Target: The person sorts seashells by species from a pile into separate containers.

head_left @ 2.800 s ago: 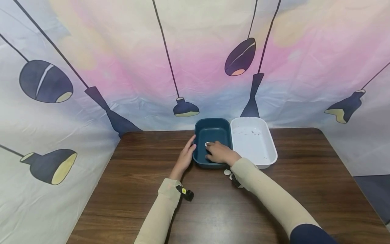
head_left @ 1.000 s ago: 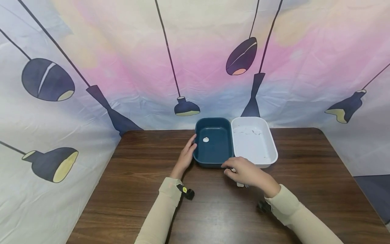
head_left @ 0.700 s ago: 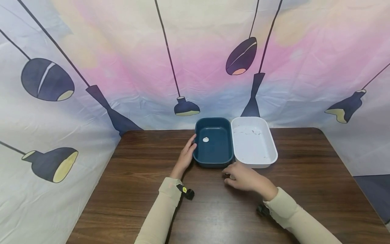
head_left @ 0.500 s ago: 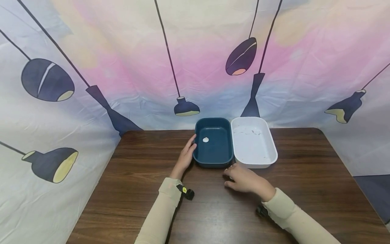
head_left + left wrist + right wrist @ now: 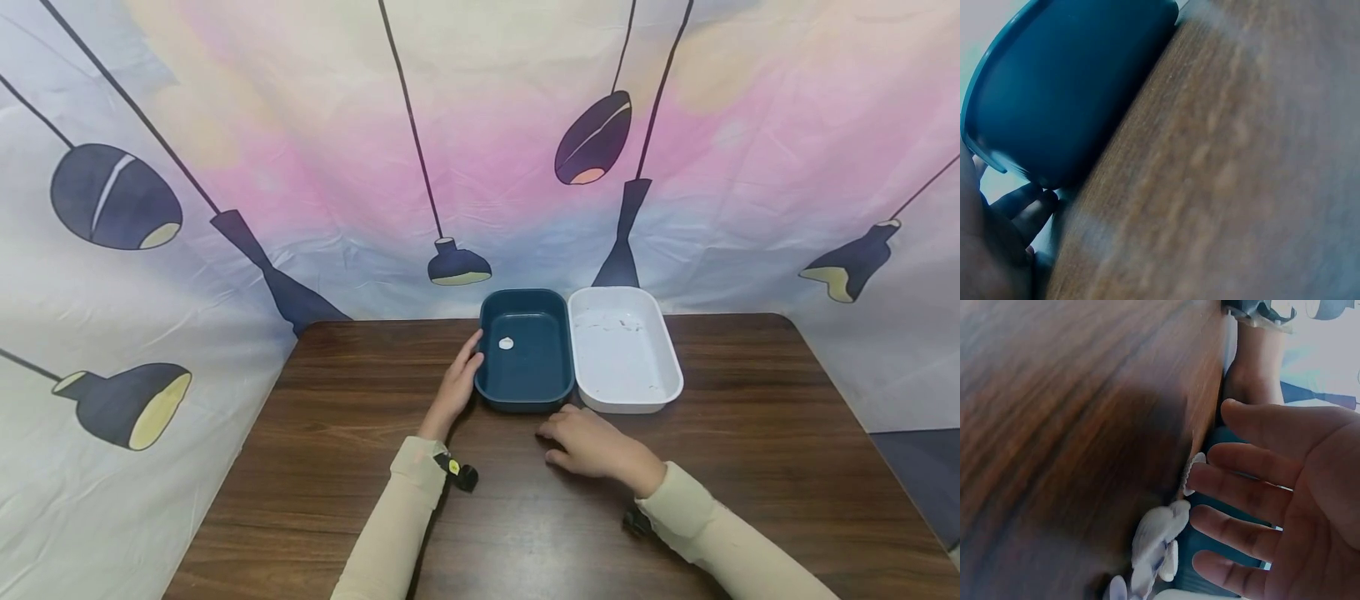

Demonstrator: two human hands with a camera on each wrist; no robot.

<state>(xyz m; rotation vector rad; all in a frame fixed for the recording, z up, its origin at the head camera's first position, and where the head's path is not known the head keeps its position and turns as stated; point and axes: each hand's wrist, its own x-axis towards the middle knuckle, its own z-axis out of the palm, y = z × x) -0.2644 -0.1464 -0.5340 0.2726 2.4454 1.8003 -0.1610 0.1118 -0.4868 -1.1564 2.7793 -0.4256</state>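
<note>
My left hand [image 5: 453, 392] rests against the left side of a teal baking dish [image 5: 525, 407], fingers extended; the left wrist view shows its fingertips at the dish's end. Inside that dish lies one small white shell [image 5: 506, 343]. My right hand [image 5: 596, 442] is low over the tabletop in front of the dishes, fingers loosely extended. In the right wrist view, a ridged white shell [image 5: 1193, 472] is at its fingertips, seemingly touched but not pinched. A cluster of pale seashells [image 5: 1154, 531] lies beside it, hidden under the hand in the head view.
A white baking dish [image 5: 630, 408] stands right beside the teal one, with small dark bits on its bottom. Both are at the back of a brown wooden table [image 5: 360, 400], close to a printed cloth backdrop [image 5: 337, 167].
My right hand was in the teal dish at the white shell; it let go, came out to the table front, and then shifted slightly left and nearer. The left hand stayed on the dish.
</note>
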